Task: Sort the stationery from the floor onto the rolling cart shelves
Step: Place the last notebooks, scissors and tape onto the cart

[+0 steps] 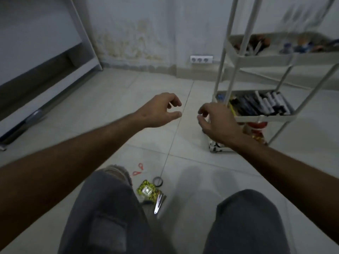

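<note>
My left hand (pixel 161 110) hovers over the tiled floor with its fingers curled apart and nothing in it. My right hand (pixel 215 121) is also empty, fingers spread, just left of the white rolling cart (pixel 264 118). The cart's lower shelf holds a row of dark and white markers (pixel 264 104); its upper shelf (pixel 275 58) holds blurred pens and small items. On the floor between my knees lie a yellow-green packet (pixel 147 191), a tape roll (pixel 158 181), metal scissors blades (pixel 158 203) and red scissors handles (pixel 138 169).
My grey-trousered legs (pixel 102 217) fill the bottom of the view. A low white cabinet (pixel 42 57) stands at the left. A wall socket strip (pixel 201 59) sits near the skirting. A red-capped jar (pixel 256 131) stands under the cart.
</note>
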Tool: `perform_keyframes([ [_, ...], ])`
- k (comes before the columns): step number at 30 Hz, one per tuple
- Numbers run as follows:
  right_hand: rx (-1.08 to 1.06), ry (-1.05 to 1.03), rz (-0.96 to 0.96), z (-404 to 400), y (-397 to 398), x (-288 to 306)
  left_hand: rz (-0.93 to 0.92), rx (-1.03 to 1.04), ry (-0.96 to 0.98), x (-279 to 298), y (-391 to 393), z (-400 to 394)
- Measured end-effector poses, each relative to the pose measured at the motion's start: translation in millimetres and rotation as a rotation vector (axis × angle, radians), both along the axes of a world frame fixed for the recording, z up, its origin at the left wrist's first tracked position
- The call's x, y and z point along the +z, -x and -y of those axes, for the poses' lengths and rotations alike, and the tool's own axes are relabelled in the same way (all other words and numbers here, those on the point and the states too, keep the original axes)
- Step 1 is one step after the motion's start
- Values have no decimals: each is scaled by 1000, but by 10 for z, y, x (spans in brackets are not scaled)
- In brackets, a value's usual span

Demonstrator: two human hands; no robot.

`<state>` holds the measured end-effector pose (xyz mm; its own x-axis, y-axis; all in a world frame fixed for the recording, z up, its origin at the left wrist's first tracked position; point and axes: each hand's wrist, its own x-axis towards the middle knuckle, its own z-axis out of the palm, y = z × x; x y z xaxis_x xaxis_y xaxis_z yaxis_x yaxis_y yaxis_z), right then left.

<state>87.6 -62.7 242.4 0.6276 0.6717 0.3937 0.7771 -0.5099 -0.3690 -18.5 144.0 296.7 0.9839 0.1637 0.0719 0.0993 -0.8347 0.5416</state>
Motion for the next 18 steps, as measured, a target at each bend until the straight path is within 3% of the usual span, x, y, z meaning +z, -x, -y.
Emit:
perform_keyframes([
  [5,300,375,-275,-657,283,-1015,-236,-43,-27,-1028,216,-587],
  [10,666,705,-373,-1010,566,-2021,-407,-58,70,-2134,549,-1007],
  [13,805,764,-304,-1024,809,-2654,-454,-81,126,-2790,837,-1104],
  [18,842,804,9,-883,1139,-3392,-484,-327,79,-3628,1363,-958],
])
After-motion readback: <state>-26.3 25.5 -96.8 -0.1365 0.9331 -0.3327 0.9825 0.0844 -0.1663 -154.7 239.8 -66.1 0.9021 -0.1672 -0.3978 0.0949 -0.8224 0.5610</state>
